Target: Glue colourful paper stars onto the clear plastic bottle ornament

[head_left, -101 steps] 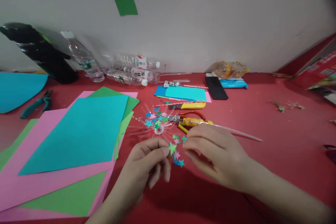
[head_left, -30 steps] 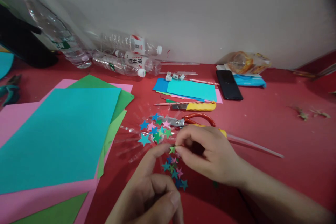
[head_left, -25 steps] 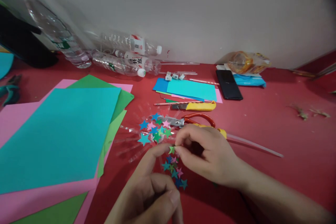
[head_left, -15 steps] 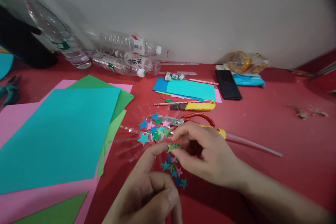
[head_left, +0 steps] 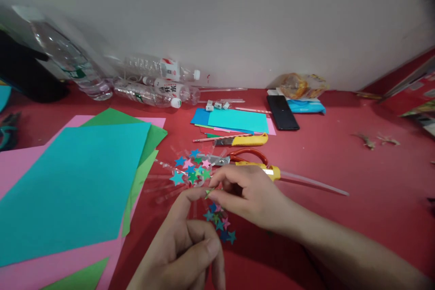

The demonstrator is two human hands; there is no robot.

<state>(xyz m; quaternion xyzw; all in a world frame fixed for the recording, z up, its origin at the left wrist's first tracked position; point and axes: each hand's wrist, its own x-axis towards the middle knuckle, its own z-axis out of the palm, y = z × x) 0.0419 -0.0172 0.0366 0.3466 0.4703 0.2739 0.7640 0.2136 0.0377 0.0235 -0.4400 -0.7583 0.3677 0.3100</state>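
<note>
My right hand point(head_left: 249, 197) pinches a small green paper star point(head_left: 208, 193) between thumb and forefinger. The stretched forefinger of my left hand point(head_left: 185, 247) touches that same star, while its other fingers are curled under. Just beyond lies a clear plastic piece cut into radiating strips point(head_left: 185, 172), with several blue, pink and green stars stuck on it. A loose heap of paper stars point(head_left: 220, 225) lies on the red table point(head_left: 340, 158) below my right hand.
Red-handled scissors point(head_left: 238, 157), a yellow utility knife point(head_left: 243, 140) and a clear glue stick point(head_left: 312, 183) lie behind my hands. Large cyan, pink and green sheets point(head_left: 74, 181) cover the left. Plastic bottles point(head_left: 149, 90), small coloured sheets point(head_left: 234, 121) and a black phone point(head_left: 282, 112) lie near the wall.
The view has tilted up and shifted slightly right. My right hand has turned the green star edge-on while my left forefinger stays against it.
</note>
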